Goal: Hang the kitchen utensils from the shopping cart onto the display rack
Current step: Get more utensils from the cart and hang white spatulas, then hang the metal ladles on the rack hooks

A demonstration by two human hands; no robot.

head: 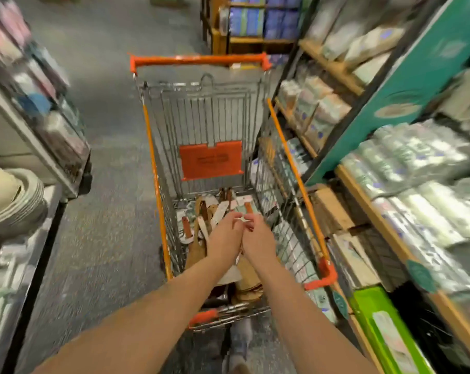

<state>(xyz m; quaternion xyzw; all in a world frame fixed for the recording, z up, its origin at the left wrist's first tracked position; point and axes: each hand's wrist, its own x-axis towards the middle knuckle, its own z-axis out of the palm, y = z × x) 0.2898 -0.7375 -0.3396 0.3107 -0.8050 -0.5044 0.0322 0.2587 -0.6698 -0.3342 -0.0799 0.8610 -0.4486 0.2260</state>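
Observation:
A wire shopping cart [153, 147] with orange trim stands in the aisle straight ahead. Several wooden kitchen utensils [201, 211] with white paper tags lie in a heap on its floor. Both my arms reach down into the basket. My left hand [224, 236] and my right hand [256, 237] sit side by side above the heap, fingers curled, pinching a small white tag [243, 219] between them. The frame is blurred, so what hangs under the tag is hidden by my hands. No display rack with hooks shows clearly.
Wooden shelves [363, 184] with wrapped goods run along the right, close to the cart's side. A shelf unit [39, 125] and stacked plates [10, 201] stand at the left. Grey carpet floor [107, 184] lies between them. Another shelf [250, 25] stands beyond the cart.

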